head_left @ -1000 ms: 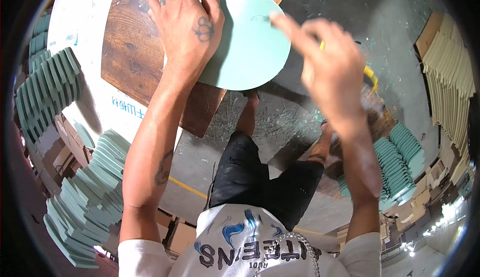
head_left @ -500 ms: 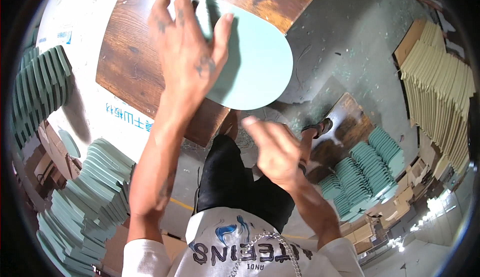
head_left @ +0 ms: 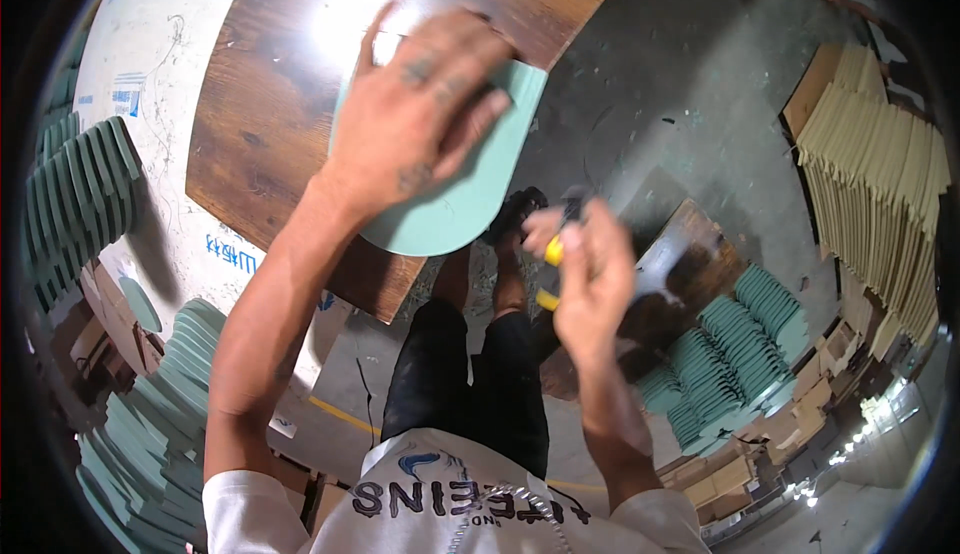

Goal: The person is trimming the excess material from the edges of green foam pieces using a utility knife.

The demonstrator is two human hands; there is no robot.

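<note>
A pale green board [head_left: 430, 224] with one rounded end and one straight end lies on the brown wood-grain table [head_left: 260, 104]. Its rounded end points toward me and overhangs the near table edge. My left hand [head_left: 420, 104] rests over the board, fingers apart and slightly bent, thumb across its face; the fingertips lie near the straight edge and are blurred. Right of the board and apart from it, my right hand [head_left: 597, 284] is closed around a yellow and black tool [head_left: 555, 250]. Blur and the fingers hide much of the tool, so its exact kind is unclear.
Stacks of similar green pieces stand at the left [head_left: 85, 194], lower left [head_left: 165, 414] and lower right [head_left: 725, 354]. A tall pile of yellowish sheets [head_left: 870, 174] rises at the far right. Thin scraps litter the grey floor [head_left: 640, 84].
The board has turned so its rounded end faces me instead of right. My left hand has shifted across it. My right hand has turned upward and the yellow and black tool now shows.
</note>
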